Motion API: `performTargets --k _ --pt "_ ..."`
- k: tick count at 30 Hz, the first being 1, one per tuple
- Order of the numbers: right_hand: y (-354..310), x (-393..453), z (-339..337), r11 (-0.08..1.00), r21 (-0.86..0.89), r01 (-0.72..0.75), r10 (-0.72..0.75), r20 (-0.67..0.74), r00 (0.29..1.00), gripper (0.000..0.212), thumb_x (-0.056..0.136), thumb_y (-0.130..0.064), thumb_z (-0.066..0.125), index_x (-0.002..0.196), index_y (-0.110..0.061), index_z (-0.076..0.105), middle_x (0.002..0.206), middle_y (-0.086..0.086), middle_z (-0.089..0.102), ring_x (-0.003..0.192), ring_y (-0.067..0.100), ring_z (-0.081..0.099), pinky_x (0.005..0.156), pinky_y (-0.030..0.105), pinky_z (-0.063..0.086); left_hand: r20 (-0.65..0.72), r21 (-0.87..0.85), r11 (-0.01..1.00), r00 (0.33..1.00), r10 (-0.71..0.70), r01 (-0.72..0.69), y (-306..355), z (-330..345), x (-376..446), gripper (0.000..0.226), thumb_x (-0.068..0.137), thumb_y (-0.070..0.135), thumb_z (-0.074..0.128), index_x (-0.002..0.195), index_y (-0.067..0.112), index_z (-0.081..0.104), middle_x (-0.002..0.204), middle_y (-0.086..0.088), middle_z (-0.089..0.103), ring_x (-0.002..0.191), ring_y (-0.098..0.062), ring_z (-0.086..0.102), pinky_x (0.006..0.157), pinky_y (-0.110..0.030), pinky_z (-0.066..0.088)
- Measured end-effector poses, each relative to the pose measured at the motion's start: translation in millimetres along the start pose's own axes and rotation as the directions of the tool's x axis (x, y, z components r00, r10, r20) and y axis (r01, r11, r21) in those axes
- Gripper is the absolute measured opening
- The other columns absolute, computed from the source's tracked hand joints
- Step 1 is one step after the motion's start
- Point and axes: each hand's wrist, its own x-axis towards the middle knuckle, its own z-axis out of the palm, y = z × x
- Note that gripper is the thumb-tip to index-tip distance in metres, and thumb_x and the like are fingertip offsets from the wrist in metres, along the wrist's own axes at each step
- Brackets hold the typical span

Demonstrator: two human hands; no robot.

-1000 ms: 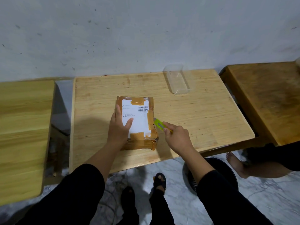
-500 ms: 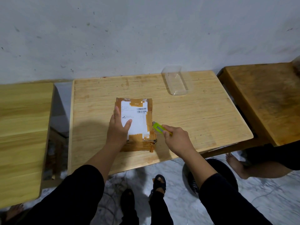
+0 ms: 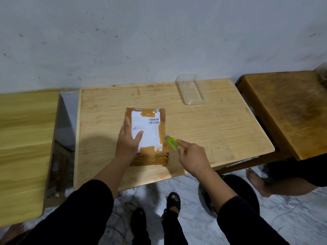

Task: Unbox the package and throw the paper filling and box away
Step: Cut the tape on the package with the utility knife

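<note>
A small cardboard box point(image 3: 152, 128), wrapped in brown tape with a white shipping label on top, lies flat on the middle wooden table point(image 3: 212, 124). My left hand point(image 3: 128, 141) rests flat on the box's left side, thumb on the label, pressing it down. My right hand point(image 3: 192, 156) grips a yellow-green utility knife point(image 3: 172, 143), whose tip touches the box's right edge near the front corner. The box is closed and its contents are hidden.
A clear plastic container point(image 3: 191, 90) lies at the table's back right. Wooden tables stand to the left point(image 3: 23, 138) and right point(image 3: 286, 110). A black bin point(image 3: 238, 190) sits on the marble floor under my right arm. Another person's bare foot point(image 3: 256, 181) is at right.
The knife tip has stayed at the box's right edge; my hands and the box have barely moved. The view has shifted slightly.
</note>
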Motion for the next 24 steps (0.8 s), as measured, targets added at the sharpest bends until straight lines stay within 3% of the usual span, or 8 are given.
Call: performTargets --k 3,11,14,17,20,24 --pt "-3.0 -7.2 6.9 0.998 -0.044 0.044 -0.045 -0.017 0.999 0.039 0.096 -0.018 0.041 0.133 -0.026 0.048 0.095 0.018 0.071 0.083 0.032 0.063 0.072 0.032 0.049 0.005 0.005 1.000 1.000 0.005 -0.005 -1.0 -0.3 0.1 0.072 0.093 0.035 0.048 0.147 0.018 0.005 0.150 -0.013 0.029 0.135 -0.029 0.030 0.106 -0.041 0.032" --pt "0.3 -10.2 0.2 0.995 -0.091 0.040 -0.035 0.061 0.998 0.036 0.095 -0.020 0.042 0.128 -0.025 0.054 0.094 0.017 0.070 0.085 0.032 0.063 0.072 0.032 0.050 0.021 0.019 1.000 1.000 -0.006 0.005 -1.4 -0.5 -1.0 0.072 0.093 0.037 0.047 0.147 0.020 0.003 0.151 -0.011 0.028 0.135 -0.029 0.030 0.107 -0.042 0.032" --pt "3.0 -11.0 -2.0 0.990 -0.119 0.074 -0.071 0.031 0.997 0.035 0.095 -0.021 0.042 0.127 -0.025 0.054 0.093 0.016 0.071 0.082 0.031 0.063 0.071 0.033 0.051 0.033 0.026 1.000 0.999 -0.003 0.002 -0.6 -2.4 0.0 0.072 0.093 0.036 0.047 0.147 0.019 0.002 0.151 -0.011 0.027 0.135 -0.030 0.030 0.107 -0.040 0.029" --pt "8.2 -5.6 -14.8 0.991 -0.095 0.094 -0.097 -0.023 0.995 0.036 0.095 -0.024 0.045 0.129 -0.030 0.052 0.095 0.014 0.073 0.071 0.025 0.060 0.065 0.024 0.044 0.067 0.030 1.000 0.998 0.000 -0.002 -1.3 -4.8 1.9 0.072 0.094 0.036 0.046 0.147 0.019 0.000 0.150 -0.011 0.028 0.135 -0.030 0.030 0.108 -0.039 0.028" --pt "10.0 0.4 -24.4 0.953 -0.122 0.276 -0.275 0.022 0.961 0.036 0.095 -0.027 0.047 0.129 -0.037 0.051 0.100 0.009 0.074 0.076 0.026 0.063 0.066 0.027 0.046 0.099 0.036 0.999 0.995 0.015 -0.018 -4.5 -7.9 4.3 0.072 0.094 0.035 0.044 0.147 0.018 -0.001 0.151 -0.011 0.028 0.134 -0.029 0.032 0.106 -0.039 0.029" --pt "8.6 16.7 -22.5 0.840 -0.181 0.511 -0.453 0.284 0.845 0.035 0.095 -0.033 0.046 0.129 -0.042 0.049 0.119 -0.003 0.068 0.093 0.025 0.066 0.073 0.025 0.046 0.138 0.013 1.000 0.990 0.015 -0.017 -8.0 -12.0 4.8 0.069 0.095 0.033 0.043 0.147 0.018 0.000 0.153 -0.007 0.024 0.137 -0.026 0.029 0.109 -0.038 0.029"
